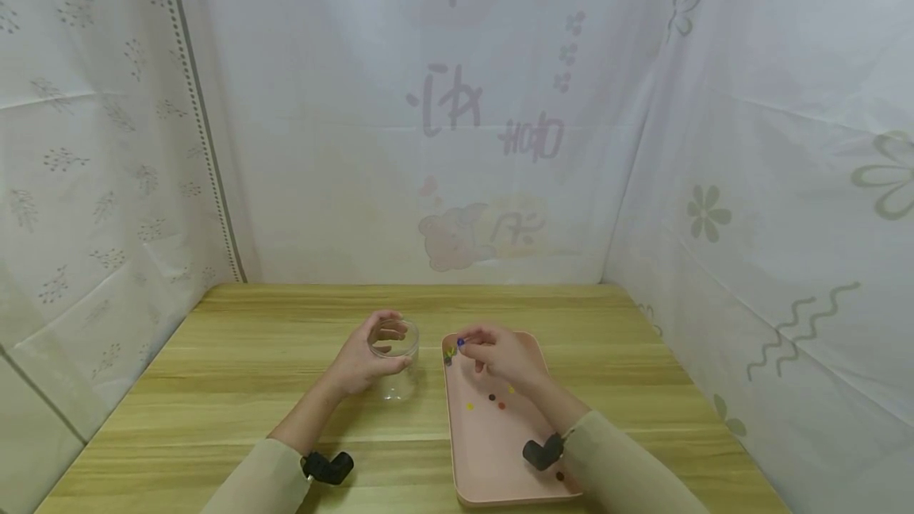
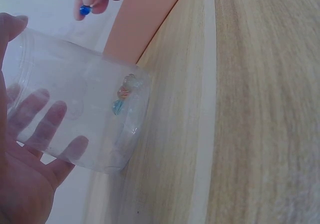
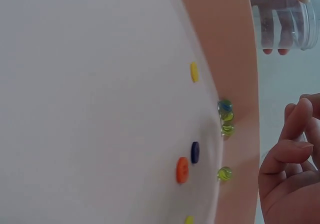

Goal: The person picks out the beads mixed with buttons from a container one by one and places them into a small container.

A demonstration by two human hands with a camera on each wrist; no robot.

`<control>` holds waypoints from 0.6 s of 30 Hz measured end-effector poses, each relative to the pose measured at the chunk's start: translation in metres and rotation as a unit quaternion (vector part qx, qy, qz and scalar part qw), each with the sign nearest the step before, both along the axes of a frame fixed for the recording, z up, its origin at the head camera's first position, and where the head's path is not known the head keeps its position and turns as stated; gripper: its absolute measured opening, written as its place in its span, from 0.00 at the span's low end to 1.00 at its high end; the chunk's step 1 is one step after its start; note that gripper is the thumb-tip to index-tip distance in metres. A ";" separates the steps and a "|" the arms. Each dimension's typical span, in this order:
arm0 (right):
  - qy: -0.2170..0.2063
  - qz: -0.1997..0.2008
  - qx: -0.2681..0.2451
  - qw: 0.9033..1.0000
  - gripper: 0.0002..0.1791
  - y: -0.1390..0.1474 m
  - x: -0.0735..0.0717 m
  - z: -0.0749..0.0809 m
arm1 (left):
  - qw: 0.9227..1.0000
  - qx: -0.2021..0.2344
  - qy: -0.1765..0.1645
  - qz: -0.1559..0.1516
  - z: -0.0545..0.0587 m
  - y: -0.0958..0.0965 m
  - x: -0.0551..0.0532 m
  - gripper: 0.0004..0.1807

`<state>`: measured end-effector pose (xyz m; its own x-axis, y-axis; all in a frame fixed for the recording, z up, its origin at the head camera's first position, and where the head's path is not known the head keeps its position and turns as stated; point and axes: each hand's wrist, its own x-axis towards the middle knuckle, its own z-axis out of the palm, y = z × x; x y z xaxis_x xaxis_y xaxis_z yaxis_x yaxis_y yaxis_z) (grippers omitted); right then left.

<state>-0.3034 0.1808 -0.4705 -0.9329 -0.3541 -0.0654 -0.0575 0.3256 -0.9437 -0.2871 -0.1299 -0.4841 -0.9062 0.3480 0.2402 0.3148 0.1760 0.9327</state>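
My left hand (image 1: pixel 362 359) grips a clear jar (image 1: pixel 395 384) that stands upright on the table left of the tray. In the left wrist view a few clear, orange and light-blue glass marbles (image 2: pixel 123 92) lie at the jar's bottom. Above the far left part of the pink tray (image 1: pixel 481 466), my right hand (image 1: pixel 503 357) pinches a blue marble (image 2: pixel 85 9) between thumb and fingertip. Several yellow-green and blue marbles (image 3: pixel 225 173) lie along the tray's wall. A red-orange button (image 3: pixel 182 170), a dark button (image 3: pixel 195 152) and a yellow button (image 3: pixel 194 71) lie on its floor.
The tray rests on a wooden table (image 1: pixel 286 324). Near its close right corner, by the right sleeve, lies a dark brown button (image 1: pixel 560 476). White patterned curtains (image 1: pixel 343 141) hang behind the table and at both sides.
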 end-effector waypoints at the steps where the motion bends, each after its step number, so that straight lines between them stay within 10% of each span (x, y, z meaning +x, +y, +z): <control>1: 0.000 0.003 -0.003 1.000 0.18 -0.001 0.000 0.002 | 1.000 -0.001 -0.001 0.001 0.000 0.000 0.000 0.43; 18: 0.034 0.007 0.012 0.999 0.17 -0.017 -0.002 0.033 | 1.000 0.001 0.001 0.001 0.003 0.001 0.003 0.43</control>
